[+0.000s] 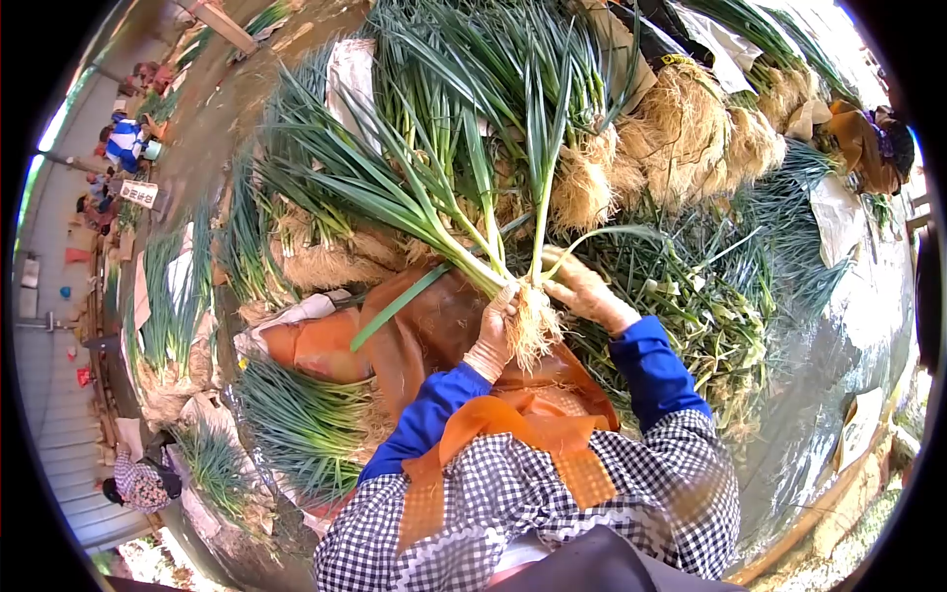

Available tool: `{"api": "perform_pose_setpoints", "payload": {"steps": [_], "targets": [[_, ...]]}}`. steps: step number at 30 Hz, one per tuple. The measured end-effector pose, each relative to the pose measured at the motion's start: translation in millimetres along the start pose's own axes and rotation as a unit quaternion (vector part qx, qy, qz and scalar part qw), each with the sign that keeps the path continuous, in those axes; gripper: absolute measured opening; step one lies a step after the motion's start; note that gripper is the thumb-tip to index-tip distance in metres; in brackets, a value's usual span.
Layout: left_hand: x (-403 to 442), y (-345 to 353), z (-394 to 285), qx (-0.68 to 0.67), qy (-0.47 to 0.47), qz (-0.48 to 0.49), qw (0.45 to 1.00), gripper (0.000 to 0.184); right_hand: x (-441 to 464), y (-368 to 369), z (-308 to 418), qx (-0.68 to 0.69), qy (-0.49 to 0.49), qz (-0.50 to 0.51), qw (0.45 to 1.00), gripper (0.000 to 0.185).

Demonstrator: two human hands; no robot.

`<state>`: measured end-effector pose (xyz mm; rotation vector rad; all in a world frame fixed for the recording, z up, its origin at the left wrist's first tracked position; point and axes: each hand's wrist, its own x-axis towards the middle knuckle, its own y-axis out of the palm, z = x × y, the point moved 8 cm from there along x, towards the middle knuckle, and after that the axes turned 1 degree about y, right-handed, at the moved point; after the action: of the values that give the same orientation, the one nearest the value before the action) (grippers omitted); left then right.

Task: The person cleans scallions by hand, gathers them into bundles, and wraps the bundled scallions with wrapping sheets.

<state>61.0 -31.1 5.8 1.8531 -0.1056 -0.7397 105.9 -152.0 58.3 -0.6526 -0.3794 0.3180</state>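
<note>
Your left hand grips green onions; your right hand touches their base, grip unclear. Loose leaves lie inside the floor's right edge.

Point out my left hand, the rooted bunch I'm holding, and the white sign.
Left hand [495,329]: head view, middle of the hand.
Rooted bunch [536,333]: head view, on its pale roots.
White sign [139,193]: head view, on its lettered face.

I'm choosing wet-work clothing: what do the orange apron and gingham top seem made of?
Orange apron: probably thin plastic or rubber sheet, smooth and slightly shiny; checks show through its straps. Gingham top: likely woven cotton or blend, matte, with soft folds; exact fibre unclear.
</note>
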Motion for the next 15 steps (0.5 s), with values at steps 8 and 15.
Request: {"api": "perform_pose_setpoints", "payload": {"steps": [8,15], "targets": [[-19.4,33.2,-13.3,-0.091,-0.005,0.087,0.992,0.037,-39.3,51.8,26.5,-0.39,-0.106,0.411,0.817,0.012],[-14.3,27.3,-11.3,-0.093,-0.017,0.1,0.99,0.037,-19.0,1.2,-41.1,-0.081,0.135,0.025,0.987,0.029]]}}
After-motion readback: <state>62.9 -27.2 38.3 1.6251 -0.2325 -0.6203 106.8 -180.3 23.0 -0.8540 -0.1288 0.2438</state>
